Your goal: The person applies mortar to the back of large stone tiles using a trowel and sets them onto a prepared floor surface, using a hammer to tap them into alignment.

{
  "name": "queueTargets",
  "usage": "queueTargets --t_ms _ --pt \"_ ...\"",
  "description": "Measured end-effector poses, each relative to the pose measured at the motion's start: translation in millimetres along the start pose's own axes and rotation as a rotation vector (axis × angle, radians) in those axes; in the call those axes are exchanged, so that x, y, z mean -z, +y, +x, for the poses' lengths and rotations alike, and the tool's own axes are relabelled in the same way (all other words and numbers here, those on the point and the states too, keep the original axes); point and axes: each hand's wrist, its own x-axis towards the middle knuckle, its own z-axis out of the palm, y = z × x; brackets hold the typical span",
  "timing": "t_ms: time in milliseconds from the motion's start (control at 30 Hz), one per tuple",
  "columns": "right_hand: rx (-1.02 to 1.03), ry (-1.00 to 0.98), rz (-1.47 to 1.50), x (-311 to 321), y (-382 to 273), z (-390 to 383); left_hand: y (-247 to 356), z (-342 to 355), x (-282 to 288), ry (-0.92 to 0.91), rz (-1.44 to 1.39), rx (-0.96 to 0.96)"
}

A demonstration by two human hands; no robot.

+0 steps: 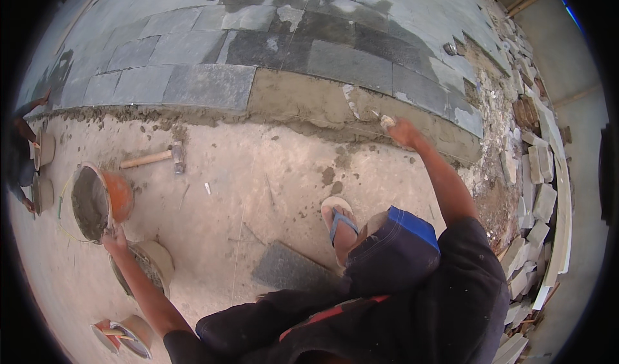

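My right hand (403,134) is closed round the pale handle of a trowel (387,121), over the wet mortar bed (300,99). The trowel's blade is hard to make out against the mortar. At the left, my left hand (114,239) is closed at the near rim of an orange bucket (120,195), which is tilted and coated grey inside. A second bucket (164,261) with grey mix stands just below it, partly behind my left forearm. Grey stone tiles (209,85) border the mortar on its far side.
A hammer (147,159) lies between the orange bucket and the mortar. One loose dark tile (290,267) is near my sandalled foot (340,225). More buckets (135,335) stand lower left. Another person (24,154) works at the far left. Stone blocks (541,203) line the right wall.
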Motion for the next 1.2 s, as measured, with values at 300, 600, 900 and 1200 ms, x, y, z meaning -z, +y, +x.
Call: queueTargets --t_ms 300,600,900,1200 --pt "-0.210 -0.140 0.117 -6 55 -33 0 16 6 0.157 -0.479 0.114" --pt "-0.383 -0.388 0.932 -32 -32 -80 -21 40 30 0.022 0.013 -0.037" --pt "-0.141 -0.322 0.504 -17 -30 -80 -24 49 35 0.026 -0.441 0.100" --pt "-0.087 -0.314 0.322 -26 -53 -62 -3 11 10 0.149 -0.460 0.151"
